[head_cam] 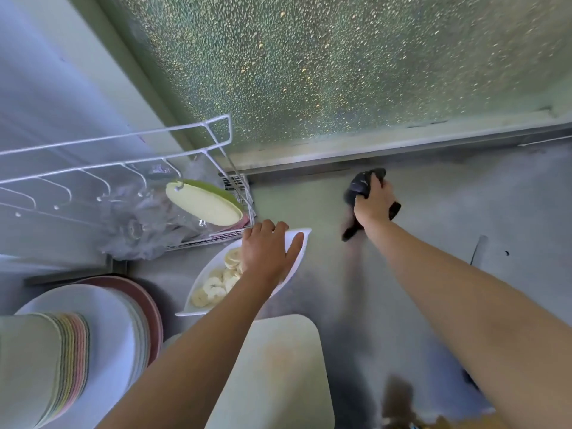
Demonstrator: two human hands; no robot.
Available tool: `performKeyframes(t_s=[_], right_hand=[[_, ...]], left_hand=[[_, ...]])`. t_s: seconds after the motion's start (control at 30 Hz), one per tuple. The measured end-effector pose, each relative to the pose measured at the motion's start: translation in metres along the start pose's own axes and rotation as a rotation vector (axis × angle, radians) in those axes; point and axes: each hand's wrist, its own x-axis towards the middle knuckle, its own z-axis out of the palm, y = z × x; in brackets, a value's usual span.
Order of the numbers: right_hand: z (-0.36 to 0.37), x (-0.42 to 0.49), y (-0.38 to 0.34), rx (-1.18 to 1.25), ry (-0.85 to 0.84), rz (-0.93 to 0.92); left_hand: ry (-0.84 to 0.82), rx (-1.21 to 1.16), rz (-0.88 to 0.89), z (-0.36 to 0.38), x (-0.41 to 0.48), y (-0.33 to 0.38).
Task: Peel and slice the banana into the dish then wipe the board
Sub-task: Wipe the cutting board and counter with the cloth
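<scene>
A white leaf-shaped dish point(298, 243) lies on the steel counter at centre left, with several banana slices point(216, 281) in it. My left hand point(266, 249) hovers over the dish's far end, fingers stretched out and holding nothing. Nearer to me lies the pale cutting board point(278, 366), bare on top. My right hand point(373, 201) is far out on the counter near the back wall and grips a dark cloth point(362, 185); one corner of the cloth trails down to the counter. A brown, blurred banana peel point(399, 400) lies at the bottom edge.
A white wire rack point(123, 174) stands at the left with a green-white board point(201, 202) and clear plastic in it. Stacked plates point(102, 305) fill the lower left. A knife point(478, 249) lies at the right. The pebbled wall point(340, 72) closes off the back.
</scene>
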Motion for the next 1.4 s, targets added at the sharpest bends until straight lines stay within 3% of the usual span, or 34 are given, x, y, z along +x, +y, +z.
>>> performKeyframes(t_s=[0.2,0.33,0.4,0.7,0.9,1.17,1.4], right_hand=[[0.026,-0.011,-0.019,0.027,-0.292,-0.372],[0.016,-0.032,-0.014,0.012,-0.519,-0.441],[0.009,-0.044,-0.008,0.024,-0.551,-0.431],[-0.016,-0.092,0.035,-0.016,-0.508,-0.223],[-0.031,-0.142,0.059,-0.050,-0.470,-0.178],[-0.038,-0.221,0.111,-0.094,-0.361,-0.126],[-0.043,-0.295,0.145,0.035,-0.307,-0.005]], left_hand=[[0.030,-0.073,-0.009,0.005,-0.001,-0.004],[-0.035,-0.075,-0.003,0.000,-0.003,-0.004],[-0.028,-0.082,0.018,-0.001,-0.005,-0.006],[0.210,-0.066,0.135,-0.005,-0.040,-0.001],[0.160,-0.170,0.154,0.003,-0.091,-0.006],[-0.029,-0.175,0.122,0.022,-0.179,-0.021],[-0.063,-0.147,0.135,0.042,-0.247,-0.035]])
